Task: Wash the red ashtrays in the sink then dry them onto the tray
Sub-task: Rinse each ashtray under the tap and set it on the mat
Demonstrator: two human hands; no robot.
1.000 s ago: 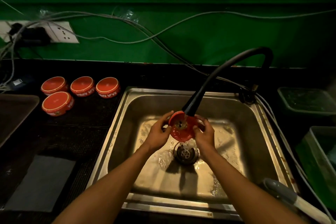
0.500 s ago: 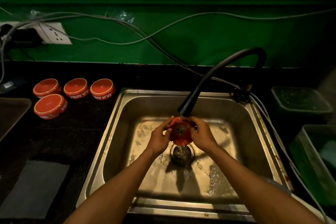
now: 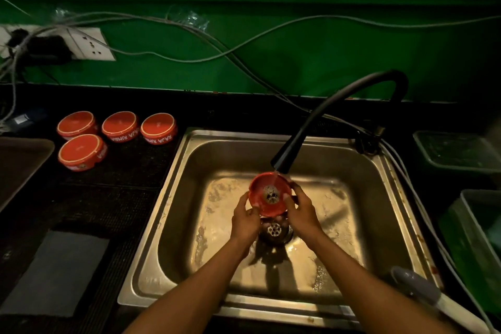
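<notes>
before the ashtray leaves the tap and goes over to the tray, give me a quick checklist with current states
1. Grip: left hand and right hand both hold the red ashtray by its rim: ok.
2. Rinse: water from the black faucet lands in the bowl: ok.
3. Ashtray clean: dark residue sits at its centre: not ok.
4. Drain open below the ashtray: ok.
5. Path left: four ashtrays stand on the counter between sink and tray: not ok, lift over them.
6. Drying cloth: a grey mat lies left of the sink; whether it is a cloth: cannot tell.
</notes>
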